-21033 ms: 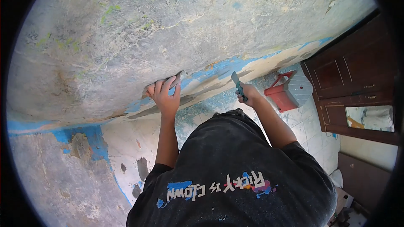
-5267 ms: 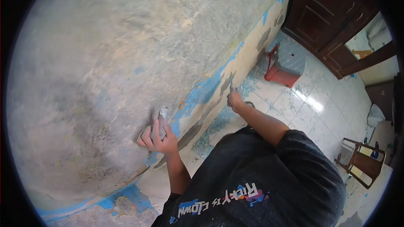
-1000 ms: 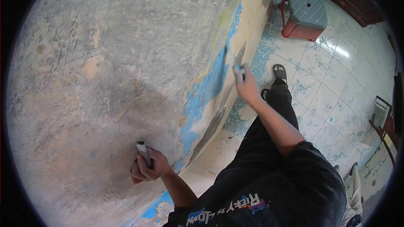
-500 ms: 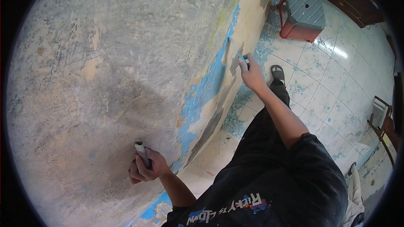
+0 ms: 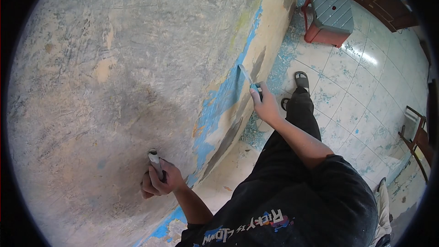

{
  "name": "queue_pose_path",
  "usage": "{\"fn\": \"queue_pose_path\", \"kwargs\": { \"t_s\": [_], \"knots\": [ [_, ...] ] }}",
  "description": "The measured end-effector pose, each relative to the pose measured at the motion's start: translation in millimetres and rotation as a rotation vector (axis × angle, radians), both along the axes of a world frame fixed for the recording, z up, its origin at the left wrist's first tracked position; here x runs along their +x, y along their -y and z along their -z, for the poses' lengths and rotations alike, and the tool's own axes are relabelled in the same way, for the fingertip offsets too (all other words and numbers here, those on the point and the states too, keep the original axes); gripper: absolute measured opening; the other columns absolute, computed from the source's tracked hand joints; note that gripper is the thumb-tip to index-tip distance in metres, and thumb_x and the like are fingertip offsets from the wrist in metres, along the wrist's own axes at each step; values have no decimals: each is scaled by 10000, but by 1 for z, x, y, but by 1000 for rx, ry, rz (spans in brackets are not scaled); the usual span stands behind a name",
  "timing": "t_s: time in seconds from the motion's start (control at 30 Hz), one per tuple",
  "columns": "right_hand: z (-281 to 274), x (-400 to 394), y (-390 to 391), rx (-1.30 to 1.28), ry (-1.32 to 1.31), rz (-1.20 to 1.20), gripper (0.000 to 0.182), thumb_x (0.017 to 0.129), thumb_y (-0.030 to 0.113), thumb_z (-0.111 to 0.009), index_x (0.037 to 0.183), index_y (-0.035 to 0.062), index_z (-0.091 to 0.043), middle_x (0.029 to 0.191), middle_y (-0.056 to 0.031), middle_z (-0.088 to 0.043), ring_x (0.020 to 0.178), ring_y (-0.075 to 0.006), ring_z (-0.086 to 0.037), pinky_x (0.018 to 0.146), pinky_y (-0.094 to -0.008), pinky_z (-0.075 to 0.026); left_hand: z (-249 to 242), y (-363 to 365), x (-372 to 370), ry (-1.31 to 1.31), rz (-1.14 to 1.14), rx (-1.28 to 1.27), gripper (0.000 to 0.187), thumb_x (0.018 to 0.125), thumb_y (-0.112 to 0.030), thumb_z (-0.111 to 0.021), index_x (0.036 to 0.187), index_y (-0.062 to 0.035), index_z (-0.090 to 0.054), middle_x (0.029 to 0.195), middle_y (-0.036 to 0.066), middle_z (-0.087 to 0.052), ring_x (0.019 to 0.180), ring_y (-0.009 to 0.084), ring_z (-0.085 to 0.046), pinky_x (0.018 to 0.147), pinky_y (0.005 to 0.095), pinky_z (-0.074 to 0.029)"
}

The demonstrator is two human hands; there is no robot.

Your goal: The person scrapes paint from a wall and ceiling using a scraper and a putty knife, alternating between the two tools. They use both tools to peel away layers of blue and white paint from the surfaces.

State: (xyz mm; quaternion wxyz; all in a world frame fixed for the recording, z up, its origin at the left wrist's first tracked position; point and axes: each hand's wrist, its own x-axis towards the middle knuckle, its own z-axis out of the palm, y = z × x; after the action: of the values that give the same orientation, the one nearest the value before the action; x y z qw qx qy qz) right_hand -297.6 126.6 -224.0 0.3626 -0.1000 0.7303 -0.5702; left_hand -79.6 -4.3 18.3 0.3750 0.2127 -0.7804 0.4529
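Observation:
My right hand (image 5: 266, 105) is closed on the handle of a scraper (image 5: 246, 75), whose thin blade touches the blue paint strip (image 5: 222, 103) along the wall's corner. At the lower left, my left hand (image 5: 161, 180) wraps round a pale grey tube-like object (image 5: 155, 162), with its dark round end pointing up beside the wall. The wall (image 5: 114, 64) is mottled grey and beige, and scraps of blue and orange paint cling near its edge.
A red and grey step stool (image 5: 331, 16) stands at the upper right on the tiled floor (image 5: 347, 75), which is strewn with blue paint flakes. Dark wooden furniture (image 5: 375, 0) lies behind it. A wooden chair (image 5: 417, 137) is at the right edge.
My right hand and the scraper have moved down and left along the corner. A second sandal now shows beside my leg. My left hand has hardly moved.

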Motion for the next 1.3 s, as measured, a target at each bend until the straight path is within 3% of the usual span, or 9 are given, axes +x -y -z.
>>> {"fn": "queue_pose_path", "kwargs": {
  "t_s": [0.2,0.4,0.6,0.8,1.2,1.3],
  "knots": [
    [-5,-1,2,-11,187,-5,349,995,323,-555,1147,13,-498,820,-265,-635,823,-491,-634,722,-498,-476,1,-1,1,-16,10,19,291,820,-317,-810,981,-111,-683,867,-3,-597,875,213,-484,796,397,-319],
    [13,32,0,-76,54,19,325,1008,316,-538,1105,9,-491,793,-240,-639,791,-475,-635,709,-484,-472,0,3,-1,-12,16,-9,298,817,-330,-809,980,-114,-683,868,1,-605,865,215,-482,795,399,-317],
    [13,32,-4,-16,255,46,327,1010,319,-540,1108,10,-496,868,-261,-643,847,-452,-646,745,-478,-476,2,1,1,-23,-2,-12,270,805,-295,-809,964,-118,-681,857,0,-598,857,212,-484,792,403,-319],
    [24,21,14,-18,225,50,319,1014,311,-537,1102,7,-498,882,-256,-644,855,-427,-658,751,-468,-486,0,1,-2,-7,17,-7,260,804,-284,-804,958,-118,-676,845,1,-590,861,213,-484,783,407,-323],
    [24,11,19,-9,44,119,328,1014,328,-524,1128,21,-491,907,-276,-641,899,-487,-632,778,-511,-482,0,0,0,-9,9,-13,271,797,-280,-809,963,-106,-684,837,0,-590,846,211,-489,778,403,-322],
    [14,48,11,-58,81,58,329,1015,320,-525,1127,13,-494,907,-274,-643,896,-486,-633,759,-514,-477,1,3,-2,-11,3,-25,267,799,-278,-808,963,-109,-683,840,1,-590,847,210,-489,782,398,-317]
  ]
}}
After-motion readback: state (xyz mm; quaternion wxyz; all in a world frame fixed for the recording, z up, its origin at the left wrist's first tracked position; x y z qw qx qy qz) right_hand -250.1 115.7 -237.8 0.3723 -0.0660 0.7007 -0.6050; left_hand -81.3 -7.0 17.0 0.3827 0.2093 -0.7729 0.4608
